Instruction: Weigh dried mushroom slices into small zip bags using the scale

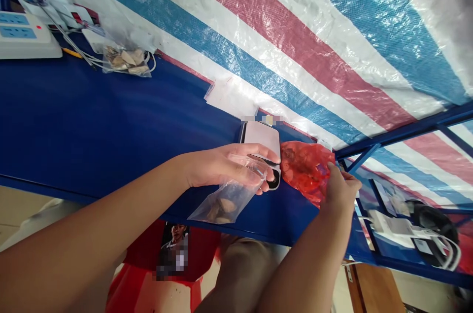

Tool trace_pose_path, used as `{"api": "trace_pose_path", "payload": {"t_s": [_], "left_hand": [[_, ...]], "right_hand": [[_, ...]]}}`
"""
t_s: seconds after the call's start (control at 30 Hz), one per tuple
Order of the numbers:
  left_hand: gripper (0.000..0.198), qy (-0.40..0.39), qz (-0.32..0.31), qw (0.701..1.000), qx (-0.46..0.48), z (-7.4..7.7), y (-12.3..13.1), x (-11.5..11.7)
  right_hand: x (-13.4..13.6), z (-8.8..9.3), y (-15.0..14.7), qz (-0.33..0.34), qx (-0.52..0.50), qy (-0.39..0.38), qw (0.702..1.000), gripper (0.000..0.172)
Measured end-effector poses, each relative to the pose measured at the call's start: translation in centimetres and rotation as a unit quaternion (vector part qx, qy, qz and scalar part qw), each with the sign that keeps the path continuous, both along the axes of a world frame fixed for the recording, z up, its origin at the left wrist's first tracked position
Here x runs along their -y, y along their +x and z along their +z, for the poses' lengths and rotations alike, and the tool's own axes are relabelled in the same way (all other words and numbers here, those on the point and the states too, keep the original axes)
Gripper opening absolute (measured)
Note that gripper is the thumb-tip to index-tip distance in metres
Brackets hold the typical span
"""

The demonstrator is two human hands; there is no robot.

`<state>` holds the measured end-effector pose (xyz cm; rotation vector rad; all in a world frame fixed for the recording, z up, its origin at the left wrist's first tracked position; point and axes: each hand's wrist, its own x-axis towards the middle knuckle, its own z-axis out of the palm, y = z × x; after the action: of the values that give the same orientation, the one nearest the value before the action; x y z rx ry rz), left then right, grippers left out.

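My left hand (218,165) is closed around the upper part of a clear plastic bag (242,194), which hangs tilted over the table's front edge with a few brown, slice-like pieces (223,207) at its bottom. Just beyond that hand lies a small flat digital scale (263,136) with a pale top and a round dark button or display, partly covered by my fingers. To its right is a red plastic bag (305,170) with dark contents that I cannot make out. My right hand (342,186) pinches the red bag's right edge.
Another clear bag of brown pieces (127,60) lies at the back left near a power strip (27,34) and cables. White packets (231,96) rest against the striped sheet (258,17). Blue metal bars (399,130) stand at right, with a white adapter (391,226) beyond.
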<state>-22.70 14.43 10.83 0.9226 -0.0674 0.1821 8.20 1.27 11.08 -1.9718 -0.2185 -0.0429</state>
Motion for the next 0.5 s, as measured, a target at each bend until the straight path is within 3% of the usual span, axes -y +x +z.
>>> {"api": "trace_pose_path", "payload": {"t_s": [0.1,0.23,0.27,0.37,0.4,0.5], "left_hand": [[0.061,0.001,0.005,1.0,-0.019,0.1,-0.1,0.0],[0.059,0.001,0.015,1.0,-0.026,0.3,-0.1,0.0],[0.059,0.0,0.016,1.0,-0.024,0.3,-0.1,0.0],[0.059,-0.004,0.019,1.0,-0.021,0.4,-0.1,0.0],[0.059,-0.003,0.02,1.0,-0.022,0.4,0.0,0.0],[0.06,-0.001,0.021,1.0,-0.023,0.4,0.0,0.0]], "right_hand": [[-0.5,0.9,-1.3,-0.002,-0.012,0.076,0.997,0.049],[-0.8,3.0,-2.5,0.058,-0.078,0.203,0.974,0.021],[-0.8,3.6,-2.6,0.07,-0.116,0.261,0.956,0.016],[-0.4,4.3,-2.6,0.097,-0.246,0.442,0.857,0.017],[-0.3,4.2,-2.4,0.119,-0.253,0.443,0.852,0.021],[-0.1,3.1,-1.6,0.196,-0.15,0.262,0.933,0.023]]}}
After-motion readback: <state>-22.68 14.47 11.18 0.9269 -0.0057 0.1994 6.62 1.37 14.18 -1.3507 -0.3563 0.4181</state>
